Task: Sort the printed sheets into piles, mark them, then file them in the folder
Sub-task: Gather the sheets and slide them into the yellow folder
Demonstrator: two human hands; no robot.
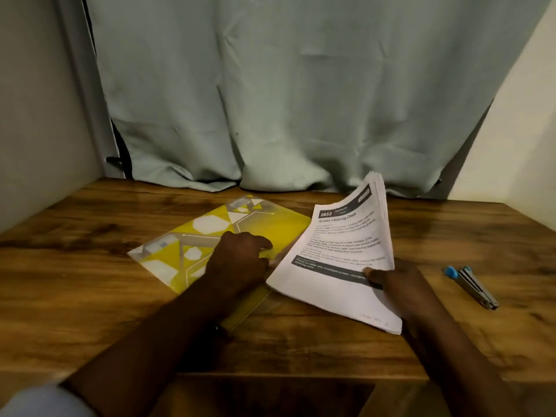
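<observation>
A yellow folder [210, 233] with white and grey shapes lies flat on the wooden table [90, 296], left of centre. My left hand [237, 260] rests on the folder's right part, fingers curled at its edge. My right hand [397, 284] grips a thick stack of printed sheets [337, 266] by its lower right side, thumb on top. The stack is tilted, its far end lifted and fanned, its left edge touching the folder. The top sheet shows the number 2652 and a dark band.
A marker with a blue cap [471, 285] lies on the table at the right. A pale green curtain [301, 100] hangs along the table's far edge. Walls close in on both sides. The table's front edge has a recess near my arms.
</observation>
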